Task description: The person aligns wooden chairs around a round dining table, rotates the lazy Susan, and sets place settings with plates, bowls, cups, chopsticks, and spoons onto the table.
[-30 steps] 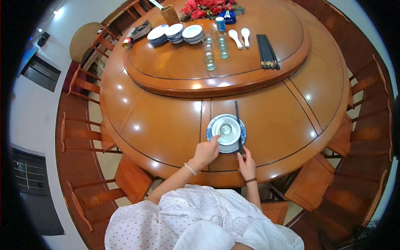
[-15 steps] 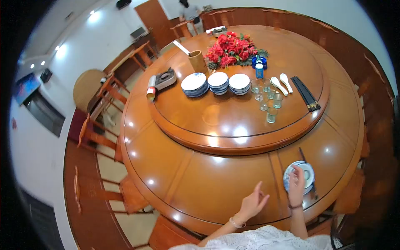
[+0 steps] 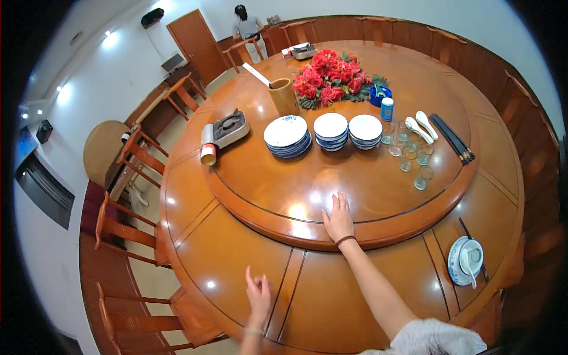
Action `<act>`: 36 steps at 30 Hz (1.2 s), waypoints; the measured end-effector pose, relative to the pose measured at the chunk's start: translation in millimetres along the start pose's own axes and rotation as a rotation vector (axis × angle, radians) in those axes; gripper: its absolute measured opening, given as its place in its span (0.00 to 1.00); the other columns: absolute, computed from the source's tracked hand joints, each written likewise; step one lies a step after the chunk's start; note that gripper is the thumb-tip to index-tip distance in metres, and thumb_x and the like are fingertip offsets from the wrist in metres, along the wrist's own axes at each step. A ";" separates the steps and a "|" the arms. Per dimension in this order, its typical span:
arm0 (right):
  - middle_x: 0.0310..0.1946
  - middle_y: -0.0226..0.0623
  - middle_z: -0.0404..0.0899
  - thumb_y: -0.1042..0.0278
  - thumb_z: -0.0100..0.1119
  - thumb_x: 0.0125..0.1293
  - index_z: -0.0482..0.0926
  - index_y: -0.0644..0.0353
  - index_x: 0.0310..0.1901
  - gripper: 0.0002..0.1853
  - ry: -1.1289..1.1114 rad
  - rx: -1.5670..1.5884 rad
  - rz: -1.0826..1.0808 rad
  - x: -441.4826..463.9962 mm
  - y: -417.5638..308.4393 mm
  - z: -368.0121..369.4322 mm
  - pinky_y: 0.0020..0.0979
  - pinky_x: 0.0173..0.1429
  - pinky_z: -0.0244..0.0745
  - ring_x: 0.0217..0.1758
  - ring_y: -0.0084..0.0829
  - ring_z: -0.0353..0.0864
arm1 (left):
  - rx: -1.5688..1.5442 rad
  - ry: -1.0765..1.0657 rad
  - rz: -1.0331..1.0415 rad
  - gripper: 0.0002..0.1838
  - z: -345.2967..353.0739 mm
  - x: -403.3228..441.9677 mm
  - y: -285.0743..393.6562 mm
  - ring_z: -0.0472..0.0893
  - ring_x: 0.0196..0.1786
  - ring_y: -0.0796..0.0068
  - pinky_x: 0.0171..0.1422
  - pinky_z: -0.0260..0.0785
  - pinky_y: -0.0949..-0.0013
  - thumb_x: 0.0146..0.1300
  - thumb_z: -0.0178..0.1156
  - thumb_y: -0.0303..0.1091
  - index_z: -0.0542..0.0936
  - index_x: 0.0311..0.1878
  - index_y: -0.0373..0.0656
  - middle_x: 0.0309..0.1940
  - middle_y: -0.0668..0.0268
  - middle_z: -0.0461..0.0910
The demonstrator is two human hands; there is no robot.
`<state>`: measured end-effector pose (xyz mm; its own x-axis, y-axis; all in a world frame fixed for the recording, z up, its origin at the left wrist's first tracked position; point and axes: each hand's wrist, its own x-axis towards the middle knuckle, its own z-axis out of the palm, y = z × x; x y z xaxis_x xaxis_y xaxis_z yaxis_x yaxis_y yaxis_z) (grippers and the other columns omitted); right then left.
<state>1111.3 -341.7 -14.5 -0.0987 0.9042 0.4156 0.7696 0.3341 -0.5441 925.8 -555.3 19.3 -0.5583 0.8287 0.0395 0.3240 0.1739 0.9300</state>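
My right hand (image 3: 339, 221) reaches over the rim of the wooden turntable (image 3: 278, 204), fingers stretched out and empty; it appears to rest on the surface. Over the table's front part is my left hand (image 3: 258, 296), holding nothing, its fingers apart. Beyond my right hand, the turntable bears a stack of plates (image 3: 286, 131) and two stacks of bowls, one in the middle (image 3: 331, 126) and one to its right (image 3: 365, 128). Several glasses (image 3: 420, 177) stand beside them, near two white spoons (image 3: 427, 125) and a bundle of black chopsticks (image 3: 452, 139).
A place setting with a blue-patterned plate (image 3: 454, 263) lies at the right. Portable stove (image 3: 228, 129), bamboo holder (image 3: 284, 97), red flowers (image 3: 331, 77), blue can (image 3: 387, 109) and blue ashtray (image 3: 380, 97) stand farther back. Chairs (image 3: 127, 231) ring the table; a person (image 3: 246, 29) stands behind it.
My right hand has moved from the place setting at the right to the turntable's rim. My left hand has shifted left. The camera view has turned left.
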 end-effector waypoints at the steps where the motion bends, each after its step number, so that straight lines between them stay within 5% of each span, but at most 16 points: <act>1: 0.56 0.55 0.56 0.66 0.52 0.56 0.61 0.73 0.51 0.24 0.044 0.078 0.034 1.5 4.5 4.7 0.39 0.65 0.52 0.63 0.49 0.52 | 0.059 -0.073 0.088 0.28 13.1 36.1 -3.4 0.64 0.17 0.85 0.21 0.59 0.80 0.62 0.48 0.30 0.49 0.63 0.37 0.15 0.73 0.66; 3: 0.55 0.54 0.59 0.67 0.52 0.56 0.61 0.71 0.50 0.23 0.073 0.172 0.082 1.2 2.5 -0.8 0.40 0.63 0.55 0.62 0.48 0.55 | -0.302 -0.120 0.007 0.24 58.0 112.6 7.9 0.63 0.16 0.85 0.19 0.57 0.81 0.64 0.46 0.35 0.56 0.61 0.41 0.16 0.74 0.65; 5: 0.53 0.53 0.60 0.68 0.52 0.55 0.62 0.70 0.49 0.22 0.064 0.270 0.104 1.1 3.5 -3.9 0.40 0.63 0.56 0.61 0.48 0.56 | -0.485 -0.174 -0.013 0.24 97.9 191.8 24.4 0.69 0.18 0.81 0.19 0.62 0.79 0.64 0.46 0.40 0.58 0.60 0.40 0.24 0.67 0.74; 9: 0.47 0.49 0.67 0.71 0.53 0.54 0.65 0.67 0.46 0.18 0.090 0.416 0.110 4.9 8.8 -5.9 0.39 0.61 0.57 0.58 0.46 0.60 | -0.297 -0.098 0.016 0.45 171.2 313.8 73.2 0.74 0.17 0.75 0.14 0.63 0.75 0.58 0.45 0.58 0.38 0.64 0.35 0.26 0.58 0.77; 10: 0.46 0.48 0.68 0.71 0.53 0.53 0.65 0.66 0.45 0.17 0.071 0.438 0.091 3.8 9.3 -8.0 0.38 0.61 0.57 0.57 0.46 0.62 | -0.281 -0.079 -0.010 0.44 182.8 341.8 74.9 0.73 0.14 0.74 0.12 0.61 0.74 0.58 0.44 0.59 0.40 0.62 0.32 0.23 0.57 0.77; 12: 0.44 0.45 0.69 0.71 0.53 0.53 0.67 0.65 0.43 0.16 0.040 0.431 0.100 4.5 7.0 -10.3 0.39 0.61 0.56 0.55 0.44 0.64 | -0.184 -0.119 -0.110 0.31 191.5 372.5 85.1 0.71 0.10 0.73 0.11 0.60 0.73 0.60 0.45 0.51 0.63 0.46 0.25 0.18 0.56 0.77; 14: 0.43 0.43 0.70 0.70 0.53 0.53 0.67 0.63 0.43 0.15 -0.037 0.299 0.010 4.0 6.2 -9.8 0.42 0.62 0.55 0.54 0.43 0.65 | 0.067 0.053 -0.011 0.25 204.1 376.3 86.8 0.70 0.10 0.73 0.11 0.60 0.72 0.58 0.49 0.45 0.71 0.34 0.24 0.16 0.58 0.76; 17: 0.41 0.42 0.71 0.69 0.54 0.53 0.67 0.62 0.42 0.15 -0.058 0.279 -0.021 3.6 3.8 -13.9 0.42 0.61 0.55 0.53 0.41 0.66 | 0.205 -0.056 -0.034 0.19 196.3 386.2 78.5 0.70 0.10 0.74 0.13 0.63 0.71 0.56 0.52 0.39 0.74 0.20 0.30 0.15 0.62 0.77; 19: 0.41 0.42 0.71 0.69 0.54 0.54 0.67 0.63 0.42 0.14 -0.057 0.241 -0.043 7.1 8.0 -11.7 0.40 0.60 0.58 0.52 0.40 0.68 | 0.133 -0.128 -0.071 0.15 193.3 386.2 78.0 0.72 0.12 0.75 0.13 0.63 0.73 0.57 0.48 0.35 0.73 0.31 0.27 0.17 0.59 0.78; 21: 0.37 0.41 0.73 0.66 0.55 0.56 0.66 0.64 0.42 0.15 -0.067 0.880 0.159 17.8 16.4 -1.3 0.33 0.49 0.67 0.44 0.35 0.73 | 0.049 -0.188 -0.116 0.12 191.0 378.3 89.2 0.69 0.12 0.82 0.14 0.62 0.78 0.58 0.47 0.32 0.70 0.38 0.31 0.24 0.58 0.79; 23: 0.33 0.40 0.74 0.63 0.55 0.57 0.64 0.64 0.44 0.18 -0.069 1.063 0.363 58.4 42.4 17.3 0.29 0.37 0.70 0.35 0.31 0.75 | 0.012 -0.234 -0.176 0.12 188.2 379.3 93.1 0.69 0.12 0.82 0.13 0.57 0.81 0.58 0.45 0.29 0.67 0.41 0.30 0.26 0.57 0.80; 27: 0.20 0.41 0.76 0.60 0.56 0.56 0.61 0.63 0.51 0.25 0.256 0.747 0.182 165.0 72.6 18.4 0.36 0.31 0.70 0.25 0.38 0.77 | -0.065 -0.184 -0.145 0.11 193.5 378.8 87.9 0.72 0.13 0.79 0.10 0.53 0.78 0.58 0.41 0.26 0.68 0.38 0.27 0.22 0.53 0.79; 30: 0.24 0.45 0.77 0.53 0.53 0.55 0.67 0.54 0.50 0.23 0.155 0.196 0.122 194.8 77.0 2.0 0.42 0.34 0.71 0.30 0.44 0.77 | -0.224 -0.167 -0.122 0.09 199.4 367.6 87.9 0.69 0.13 0.83 0.11 0.52 0.82 0.58 0.42 0.27 0.65 0.39 0.31 0.27 0.51 0.78; 36: 0.22 0.43 0.77 0.55 0.55 0.54 0.75 0.55 0.37 0.14 0.048 -0.003 -0.180 208.6 77.8 4.6 0.38 0.34 0.71 0.29 0.42 0.77 | -0.405 -0.150 -0.073 0.09 200.3 357.8 78.0 0.67 0.14 0.83 0.12 0.50 0.82 0.59 0.41 0.26 0.65 0.40 0.33 0.27 0.50 0.77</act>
<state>1147.6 -125.8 26.5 -0.2049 0.8159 0.5407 0.7444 0.4886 -0.4552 904.3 -138.7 32.8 -0.4418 0.8953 -0.0577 -0.0545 0.0375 0.9978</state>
